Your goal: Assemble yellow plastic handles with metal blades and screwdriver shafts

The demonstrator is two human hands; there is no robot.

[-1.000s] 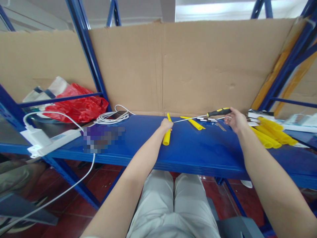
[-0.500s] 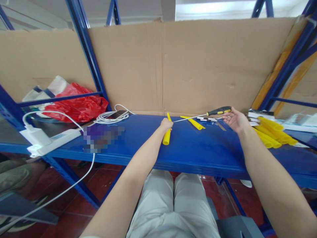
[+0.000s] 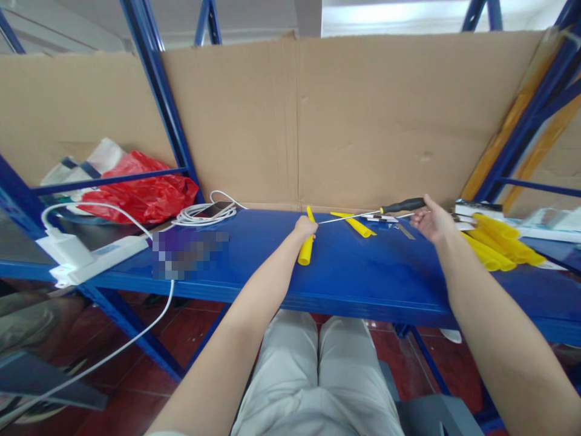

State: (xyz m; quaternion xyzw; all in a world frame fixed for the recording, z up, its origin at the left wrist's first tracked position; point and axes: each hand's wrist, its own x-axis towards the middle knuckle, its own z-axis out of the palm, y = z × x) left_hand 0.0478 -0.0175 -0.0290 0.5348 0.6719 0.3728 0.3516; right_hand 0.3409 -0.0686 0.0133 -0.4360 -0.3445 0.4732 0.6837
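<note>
Over the middle of the blue shelf (image 3: 372,278), your left hand (image 3: 305,227) clasped a smooth yellow tube (image 3: 305,254); toward the shelf's right, your right hand (image 3: 433,221) pinched a slim-shafted, black-handled screwdriver (image 3: 403,206).

No legible text, labels, brands, numbers or signs on anything in view.

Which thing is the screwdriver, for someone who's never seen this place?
Find the blue shelf in front of the tall cardboard sheet. Toward its back, between the person's left hand and right hand, is the screwdriver. Unlike the yellow tubes nearby, it has a thin metal shaft and dark handle.
</note>
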